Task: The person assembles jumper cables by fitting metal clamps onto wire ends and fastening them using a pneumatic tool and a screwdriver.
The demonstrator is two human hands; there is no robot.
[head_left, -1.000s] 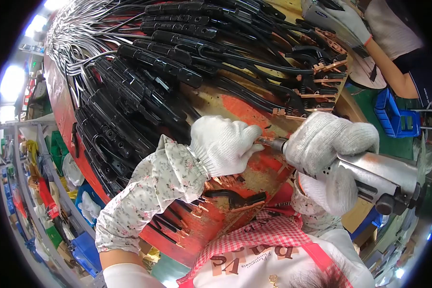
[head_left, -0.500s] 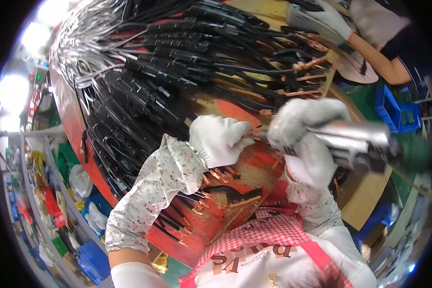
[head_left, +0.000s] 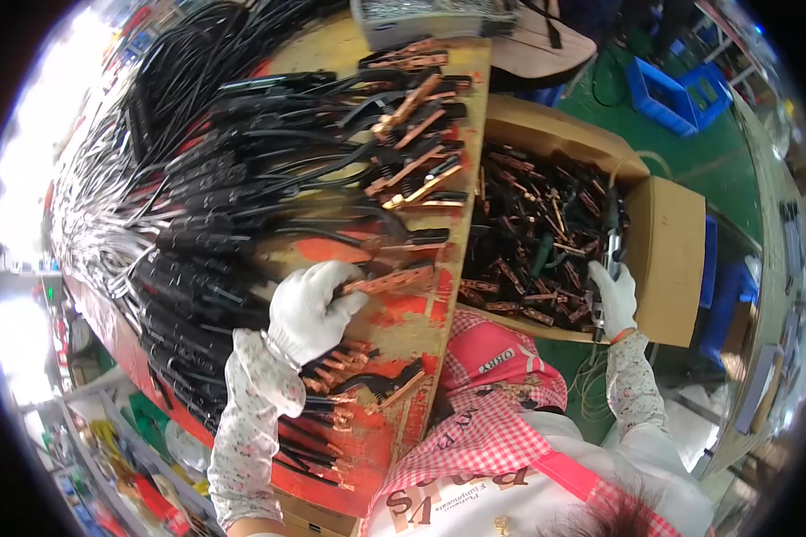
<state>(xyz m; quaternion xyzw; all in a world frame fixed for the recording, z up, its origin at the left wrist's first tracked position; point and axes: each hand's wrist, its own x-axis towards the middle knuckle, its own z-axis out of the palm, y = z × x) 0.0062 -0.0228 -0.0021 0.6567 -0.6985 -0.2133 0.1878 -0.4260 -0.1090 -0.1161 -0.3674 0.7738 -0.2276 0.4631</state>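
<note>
My left hand point(head_left: 316, 309), in a white glove, is closed on a copper-coloured clamp piece point(head_left: 392, 281) just above the table. Its far end points right, toward the table edge. My right hand point(head_left: 615, 301), gloved too, is wrapped around a silver power screwdriver point(head_left: 613, 249) with a dark end, over the right side of the cardboard box point(head_left: 667, 259). Many dark clamps with copper jaws point(head_left: 533, 259) fill that box. Near my left hand, cables with bare copper ends point(head_left: 336, 362) lie beside a black-handled clamp point(head_left: 390, 387).
Black cables with handles point(head_left: 215, 174) and a silvery wire bundle point(head_left: 98, 219) cover much of the red and yellow table point(head_left: 412, 331). A grey bin point(head_left: 403, 31) stands at the far edge. Behind the box are a stool point(head_left: 546, 49) and blue crates point(head_left: 663, 98).
The screwdriver in my right hand has swung from beside my left hand out over the box. My view has turned right. The co-worker's arm at the top right is out of view.
</note>
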